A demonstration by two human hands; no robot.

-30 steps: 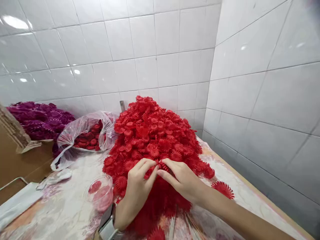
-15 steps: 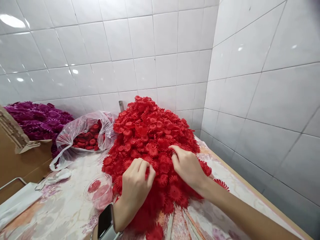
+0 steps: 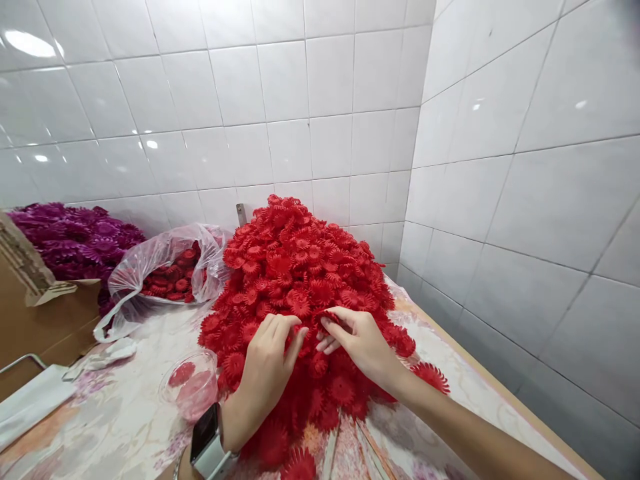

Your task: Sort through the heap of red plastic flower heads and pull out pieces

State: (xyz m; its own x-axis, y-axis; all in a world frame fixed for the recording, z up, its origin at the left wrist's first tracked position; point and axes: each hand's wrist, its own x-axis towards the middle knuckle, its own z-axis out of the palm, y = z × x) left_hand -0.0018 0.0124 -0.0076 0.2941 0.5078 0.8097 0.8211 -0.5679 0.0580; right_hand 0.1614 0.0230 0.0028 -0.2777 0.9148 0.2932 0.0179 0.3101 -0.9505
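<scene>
A tall heap of red artificial flowers (image 3: 300, 267), small discs with fringed petals, fills the middle of the table. Just in front of it, my right hand (image 3: 363, 343) pinches one red flower (image 3: 330, 316) between thumb and forefinger, the other fingers curled below. Facing it, my left hand (image 3: 270, 360), with a watch (image 3: 207, 433) on its wrist, has thumb and forefinger drawn together at the tips. Whatever is between those tips is too small to make out. Left of my left wrist stands a clear plastic cup (image 3: 195, 383) with red and pinkish contents.
A clear plastic bag (image 3: 165, 267) of darker red flowers lies at the left, before a purple flower heap (image 3: 80, 237). A cardboard box (image 3: 45, 313) is at the far left. Pale strips (image 3: 333, 443) lie at the front. Tiled walls (image 3: 280, 87) close off the back and right.
My right hand has drawn back from the heap toward my left hand and now pinches a red flower. My left hand stays nearly in place, its fingertips slightly higher.
</scene>
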